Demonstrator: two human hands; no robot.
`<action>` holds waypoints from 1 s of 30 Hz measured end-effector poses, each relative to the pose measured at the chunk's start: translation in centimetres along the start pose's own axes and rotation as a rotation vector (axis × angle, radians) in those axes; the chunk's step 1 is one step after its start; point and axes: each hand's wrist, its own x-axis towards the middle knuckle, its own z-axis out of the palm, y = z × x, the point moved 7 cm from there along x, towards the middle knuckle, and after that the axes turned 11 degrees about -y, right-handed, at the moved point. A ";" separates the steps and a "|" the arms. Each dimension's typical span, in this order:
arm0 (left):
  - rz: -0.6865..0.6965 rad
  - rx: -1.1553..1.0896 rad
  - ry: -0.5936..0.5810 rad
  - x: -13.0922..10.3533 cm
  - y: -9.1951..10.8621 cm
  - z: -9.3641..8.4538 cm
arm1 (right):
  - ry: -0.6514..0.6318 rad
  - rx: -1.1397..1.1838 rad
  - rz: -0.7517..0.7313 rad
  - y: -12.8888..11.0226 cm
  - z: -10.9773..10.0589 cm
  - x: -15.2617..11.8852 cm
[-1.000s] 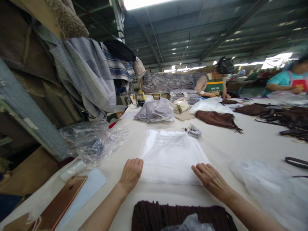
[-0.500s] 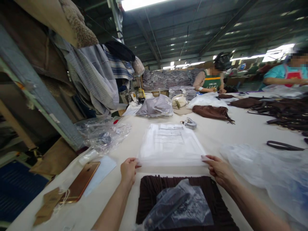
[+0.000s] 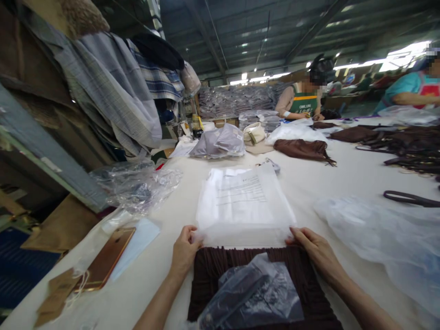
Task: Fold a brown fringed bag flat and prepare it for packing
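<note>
A translucent white plastic bag [image 3: 240, 201] with lines of print lies flat on the table before me. My left hand [image 3: 187, 247] pinches its near left corner, and my right hand [image 3: 305, 247] pinches the near right corner. Just below the bag's near edge is a dark brown pleated bag [image 3: 206, 284], between my forearms. On top of that rests a crumpled clear plastic pouch [image 3: 257, 293]; what is inside cannot be made out. A clip-like metal piece in wrapping [image 3: 273, 166] sits at the far edge of the printed bag.
To the left lie a phone [image 3: 108, 259], brown tags [image 3: 57, 298] and crumpled clear plastic [image 3: 144, 188]. Loose white plastic [image 3: 381, 238] spreads at the right. A brown fringed pouch [image 3: 302, 150] and a wrapped grey bundle [image 3: 220, 141] are farther back. A co-worker [image 3: 302, 101] stands across the table.
Both hands have drawn the printed bag's near edge closer to me, up to the brown bag's far edge. The view has shifted slightly.
</note>
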 end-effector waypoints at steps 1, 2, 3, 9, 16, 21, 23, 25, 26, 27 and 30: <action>0.006 0.051 -0.003 -0.5 0.2 0.0 | 0.045 -0.116 -0.012 -0.1 -0.2 -0.4; 0.011 0.096 -0.002 -1.0 0.4 0.0 | 0.103 -0.213 -0.022 -0.3 -0.4 -0.8; 0.013 0.142 0.000 -1.5 0.5 0.0 | 0.161 -0.276 -0.024 -0.3 -0.6 -1.2; -0.169 0.346 -0.002 -3.4 -0.6 -0.1 | 0.259 -0.282 0.101 1.6 -1.0 -3.3; -0.396 -0.059 -0.018 -5.8 -2.7 0.5 | 0.113 0.080 0.321 4.4 -0.2 -5.9; -0.418 0.021 -0.010 -8.3 -3.2 -0.5 | 0.163 0.189 0.395 4.6 -0.5 -8.8; -0.394 0.099 -0.036 -9.3 -3.3 -1.0 | 0.200 0.246 0.466 4.9 -0.7 -10.1; -0.367 0.160 -0.057 -10.3 -3.3 -1.3 | 0.221 0.307 0.527 5.2 -0.7 -11.3; -0.364 0.191 -0.060 -10.8 -3.3 -1.4 | 0.230 0.325 0.544 5.3 -0.8 -11.9; -0.372 0.228 -0.054 -11.3 -3.2 -1.5 | 0.238 0.333 0.551 5.3 -0.9 -12.4; -0.410 0.368 -0.032 -12.6 -3.1 -1.8 | 0.244 0.290 0.554 5.5 -1.6 -13.9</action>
